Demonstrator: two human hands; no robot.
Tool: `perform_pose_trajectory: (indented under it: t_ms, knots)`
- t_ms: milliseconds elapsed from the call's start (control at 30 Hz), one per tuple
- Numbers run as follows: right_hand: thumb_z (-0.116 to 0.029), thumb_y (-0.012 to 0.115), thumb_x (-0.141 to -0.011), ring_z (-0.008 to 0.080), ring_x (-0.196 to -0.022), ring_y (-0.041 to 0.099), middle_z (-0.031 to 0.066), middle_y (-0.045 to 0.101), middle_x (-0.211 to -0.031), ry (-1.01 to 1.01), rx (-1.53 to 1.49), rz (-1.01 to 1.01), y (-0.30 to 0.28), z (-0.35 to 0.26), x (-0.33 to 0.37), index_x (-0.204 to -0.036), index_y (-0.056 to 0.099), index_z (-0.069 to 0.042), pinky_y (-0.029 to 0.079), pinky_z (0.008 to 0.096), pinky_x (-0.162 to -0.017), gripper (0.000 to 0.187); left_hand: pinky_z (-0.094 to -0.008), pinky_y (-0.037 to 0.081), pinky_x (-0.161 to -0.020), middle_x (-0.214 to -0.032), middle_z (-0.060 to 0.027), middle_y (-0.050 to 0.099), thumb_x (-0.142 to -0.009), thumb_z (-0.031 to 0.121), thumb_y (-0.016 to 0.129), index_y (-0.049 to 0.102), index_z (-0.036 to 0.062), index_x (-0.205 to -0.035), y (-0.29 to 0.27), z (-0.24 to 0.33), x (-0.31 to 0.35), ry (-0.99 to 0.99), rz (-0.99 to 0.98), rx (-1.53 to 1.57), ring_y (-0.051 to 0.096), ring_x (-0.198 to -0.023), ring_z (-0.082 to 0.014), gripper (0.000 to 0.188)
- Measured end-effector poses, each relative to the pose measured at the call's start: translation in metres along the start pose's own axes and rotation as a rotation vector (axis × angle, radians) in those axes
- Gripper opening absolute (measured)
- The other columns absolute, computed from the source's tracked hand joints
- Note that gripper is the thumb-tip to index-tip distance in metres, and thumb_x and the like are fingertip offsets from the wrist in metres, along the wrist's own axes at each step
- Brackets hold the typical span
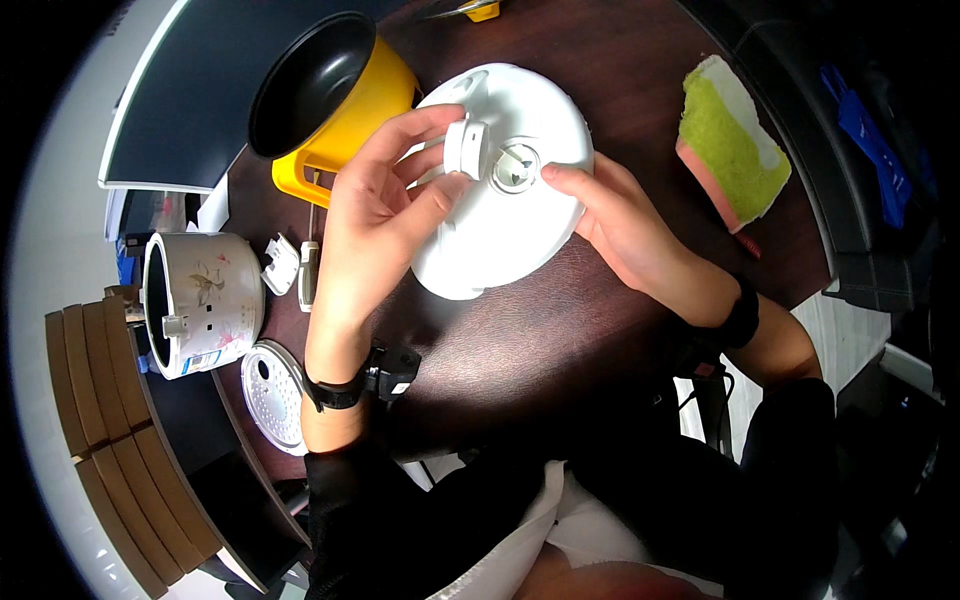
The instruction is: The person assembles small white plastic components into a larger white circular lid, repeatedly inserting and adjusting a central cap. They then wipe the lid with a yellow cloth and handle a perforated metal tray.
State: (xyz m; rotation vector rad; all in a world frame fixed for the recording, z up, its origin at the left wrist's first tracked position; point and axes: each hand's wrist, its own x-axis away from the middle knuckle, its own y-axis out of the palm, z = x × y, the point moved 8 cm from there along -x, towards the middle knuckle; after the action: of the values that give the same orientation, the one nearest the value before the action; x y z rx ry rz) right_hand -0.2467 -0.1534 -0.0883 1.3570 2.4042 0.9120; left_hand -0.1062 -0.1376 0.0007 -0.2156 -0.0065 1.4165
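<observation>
My right hand (630, 220) grips the right edge of a round white rice cooker lid (490, 245), with its thumb resting near a round socket (515, 168) in the lid. The lid is tilted above the table. Between the thumb and fingers of my left hand (380, 205) is a small round white steam vent cap (467, 150), held just left of the socket. Whether the cap touches the lid, I cannot tell.
Behind my left hand a yellow pot (385, 85) with a black inside lies tipped. At left are a flowered rice cooker body (215, 300), a perforated white disc (275, 400), a screwdriver (308, 275) and a white plastic piece (281, 265). A green sponge-like block (735, 150) lies right.
</observation>
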Motion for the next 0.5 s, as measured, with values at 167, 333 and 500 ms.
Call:
perform_pose_trajectory:
  t_ms: [167, 333, 500]
  knots:
    - [-0.022, 0.058, -0.092, 0.0169, -0.105, 0.06, 0.0124, 0.058, -0.114, -0.002, -0.008, -0.009, -0.0013, 0.0028, -0.0006, -0.126, 0.045, 0.006, 0.051, 0.0298, -0.089, 0.046, -0.0306, 0.05, -0.094, -0.123, -0.0133, 0.054, -0.078, -0.013, 0.055, 0.051, -0.0026, -0.122, -0.0022, 0.0006, 0.0009, 0.062, -0.008, -0.01, 0.057, -0.114, -0.0201, 0.046]
    - [-0.022, 0.058, -0.093, 0.0176, -0.106, 0.06, 0.013, 0.058, -0.114, -0.004, 0.009, -0.019, 0.0003, 0.0013, -0.0003, -0.126, 0.045, 0.006, 0.051, 0.0304, -0.089, 0.046, -0.0397, 0.048, -0.1, -0.127, -0.0183, 0.051, -0.078, -0.017, 0.049, 0.043, -0.0019, -0.124, -0.0077, -0.0028, 0.0014, 0.074, -0.029, 0.101, 0.053, -0.119, -0.0313, 0.048]
    - [-0.023, 0.058, -0.093, 0.0179, -0.106, 0.06, 0.0132, 0.059, -0.113, -0.014, 0.02, -0.006, -0.0007, 0.0015, -0.0001, -0.125, 0.046, 0.006, 0.051, 0.0308, -0.089, 0.045, -0.0445, 0.048, -0.1, -0.127, -0.0195, 0.05, -0.078, -0.016, 0.049, 0.042, 0.0019, -0.125, -0.004, 0.0026, 0.0014, 0.126, -0.071, 0.164, 0.052, -0.12, -0.0372, 0.051]
